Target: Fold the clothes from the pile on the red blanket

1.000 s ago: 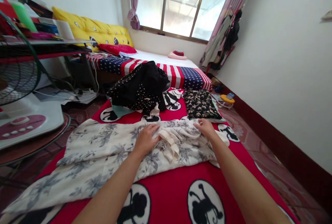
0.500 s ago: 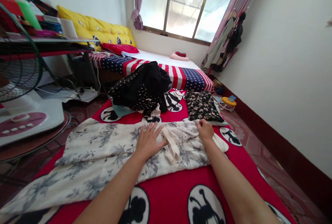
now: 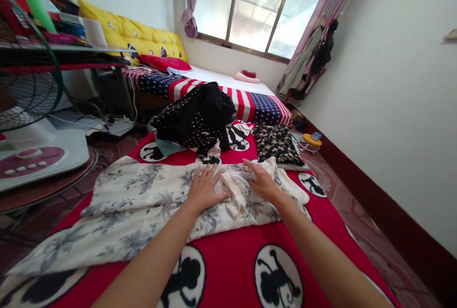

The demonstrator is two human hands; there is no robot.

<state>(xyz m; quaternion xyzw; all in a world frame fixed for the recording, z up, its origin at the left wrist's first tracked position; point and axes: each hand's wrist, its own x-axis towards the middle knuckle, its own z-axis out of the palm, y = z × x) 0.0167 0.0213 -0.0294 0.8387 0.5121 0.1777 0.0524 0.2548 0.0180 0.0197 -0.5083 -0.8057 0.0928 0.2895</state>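
Note:
A cream garment with a grey flower print [image 3: 135, 203] lies spread across a red blanket with black-and-white figures [image 3: 228, 255]. My left hand [image 3: 205, 189] rests flat on the garment, fingers spread. My right hand [image 3: 262, 182] lies flat on the garment's right part, fingers stretched out, just right of a plain cream sash [image 3: 233, 191] that runs between both hands. Neither hand holds anything.
A pile of black dotted clothes [image 3: 196, 117] sits beyond the garment. A folded dark floral piece [image 3: 276, 144] lies to its right. A flag-patterned mattress [image 3: 228, 94] lies behind. A fan base [image 3: 39, 155] stands at left, a white wall at right.
My right hand has moved left from the garment's right edge toward the sash and now lies flat. My left hand opened flat and stays where it was.

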